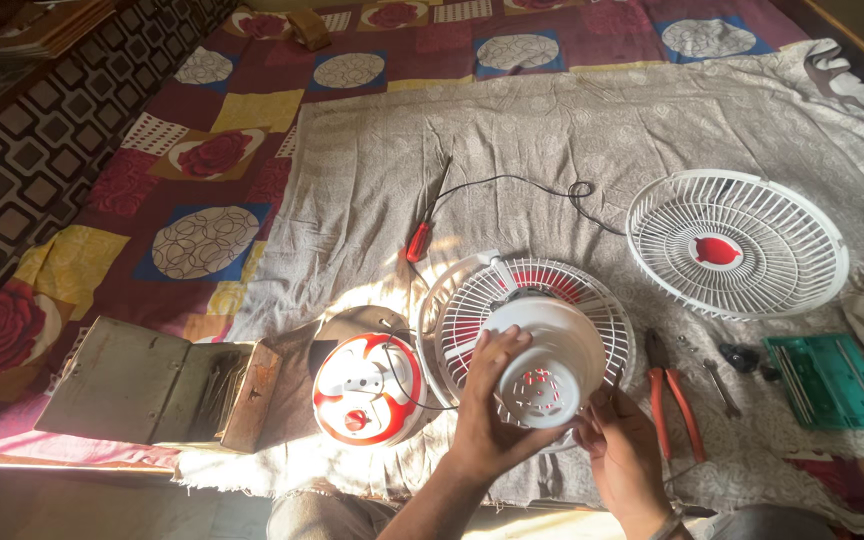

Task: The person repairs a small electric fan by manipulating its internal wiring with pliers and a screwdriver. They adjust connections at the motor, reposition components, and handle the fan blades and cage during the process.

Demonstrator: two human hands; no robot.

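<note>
Head view looks straight down on a small fan taken well apart; the front grille (735,243) already lies off to the right, the red-and-white base (365,389) sits on its side at the left, and the white motor cover (544,362) is off the rear grille (472,300) beneath it; I'd judge the stripping mostly done. The left hand (489,400) grasps the cover's side; the right hand (620,440) grips its lower rim. Red-handled pliers (674,395), a red screwdriver (419,241) and a green case (830,380) lie near; a grey cloth (552,130) covers a patterned bedspread (202,160), sunlit, with an open metal box (152,380) at the left.
</note>
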